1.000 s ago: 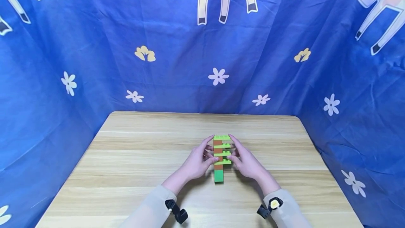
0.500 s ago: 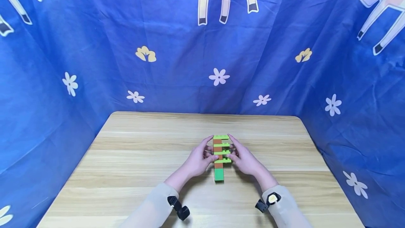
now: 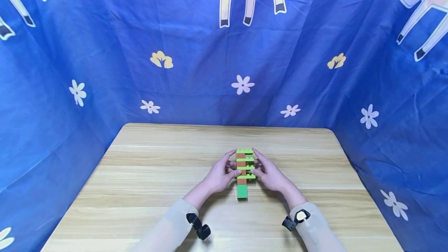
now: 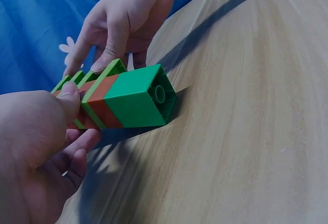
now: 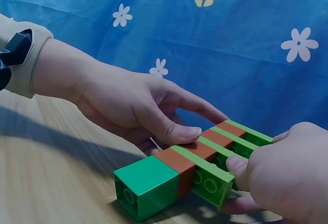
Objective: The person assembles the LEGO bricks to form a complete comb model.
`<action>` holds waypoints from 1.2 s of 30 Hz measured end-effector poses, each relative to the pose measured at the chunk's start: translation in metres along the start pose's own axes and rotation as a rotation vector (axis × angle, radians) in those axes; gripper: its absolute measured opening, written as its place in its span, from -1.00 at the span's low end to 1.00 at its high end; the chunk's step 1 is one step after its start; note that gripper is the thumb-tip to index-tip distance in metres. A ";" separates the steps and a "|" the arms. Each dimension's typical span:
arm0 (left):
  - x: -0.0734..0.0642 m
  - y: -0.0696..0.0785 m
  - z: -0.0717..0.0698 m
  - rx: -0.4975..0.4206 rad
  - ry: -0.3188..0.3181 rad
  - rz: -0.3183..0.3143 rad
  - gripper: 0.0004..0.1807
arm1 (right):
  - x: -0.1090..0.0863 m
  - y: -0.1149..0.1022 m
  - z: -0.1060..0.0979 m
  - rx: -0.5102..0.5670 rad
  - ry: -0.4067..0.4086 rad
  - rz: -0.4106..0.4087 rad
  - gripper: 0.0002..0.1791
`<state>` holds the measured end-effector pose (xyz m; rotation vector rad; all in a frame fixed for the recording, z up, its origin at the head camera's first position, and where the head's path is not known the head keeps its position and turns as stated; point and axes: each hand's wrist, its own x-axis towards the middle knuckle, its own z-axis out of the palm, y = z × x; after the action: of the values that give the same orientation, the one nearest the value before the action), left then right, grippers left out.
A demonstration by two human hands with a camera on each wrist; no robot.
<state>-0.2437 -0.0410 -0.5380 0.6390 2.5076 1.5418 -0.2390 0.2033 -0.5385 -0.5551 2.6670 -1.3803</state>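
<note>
A toy brick stack [image 3: 242, 180] lies between both hands in the head view. Its near end is a green brick [image 4: 136, 98], whose hollow underside faces the left wrist camera. Beyond it, orange bricks [image 5: 177, 162] alternate with several longer lime plates [image 5: 207, 170] that jut out to the right. My left hand [image 3: 218, 176] grips the orange side, thumb on top and other fingers beside and under it. My right hand [image 3: 273, 176] holds the jutting ends of the plates, with its thumb against one of them. Whether the stack touches the table cannot be told.
The wooden table [image 3: 140, 189] surrounds the hands. Blue cloth [image 3: 196, 100] with flowers and animal figures hangs behind and at both sides. Black devices are strapped on both sleeves, the left strap [image 3: 198, 226] and right strap [image 3: 295, 220].
The green end of the stack has shifted slightly away from me and shows a little more of its face. Both hands keep their hold, and the forearms have moved only slightly.
</note>
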 end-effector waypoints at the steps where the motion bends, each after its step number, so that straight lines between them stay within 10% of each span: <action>1: 0.000 -0.001 0.000 -0.002 -0.001 0.000 -0.11 | 0.001 0.002 0.000 0.009 -0.001 0.002 -0.09; 36: 0.009 -0.010 0.003 -0.027 0.014 -0.078 -0.29 | 0.010 0.014 0.011 0.075 -0.015 0.084 -0.21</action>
<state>-0.2538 -0.0385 -0.5468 0.5216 2.4856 1.5551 -0.2499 0.1986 -0.5550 -0.4389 2.5833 -1.4397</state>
